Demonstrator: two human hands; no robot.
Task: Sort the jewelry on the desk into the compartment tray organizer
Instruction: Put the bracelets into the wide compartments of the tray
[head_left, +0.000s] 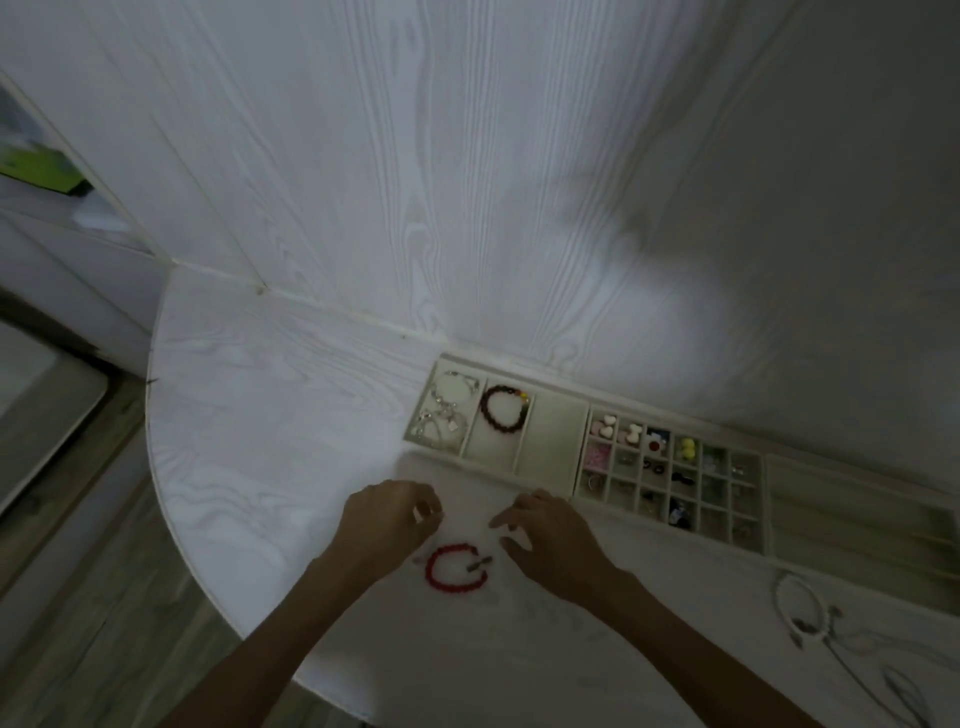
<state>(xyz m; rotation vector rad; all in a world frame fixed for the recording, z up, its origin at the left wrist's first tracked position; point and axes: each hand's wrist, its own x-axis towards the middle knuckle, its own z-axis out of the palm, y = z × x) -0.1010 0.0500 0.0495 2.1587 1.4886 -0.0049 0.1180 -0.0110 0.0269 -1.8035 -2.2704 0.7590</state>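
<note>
A red bead bracelet (456, 567) with a small metal clasp lies on the white desk (249, 467), just in front of both hands. My left hand (387, 519) hovers above its left side with fingertips curled toward the thumb; whether they pinch anything is unclear. To the bracelet's right, my right hand (550, 535) has its fingers loosely extended leftward and holds nothing visible. The beige compartment tray organizer (582, 441) runs along the wall. Its long left compartments hold silver jewelry (444, 413) and a dark bead bracelet (504, 408); the third is empty.
The tray's middle grid (670, 467) holds small colourful charms and dark pieces. A pale bracelet (797, 603) and thin chains (883, 670) lie on the desk at the right. The desk's curved edge drops to a wooden floor (104, 623) on the left.
</note>
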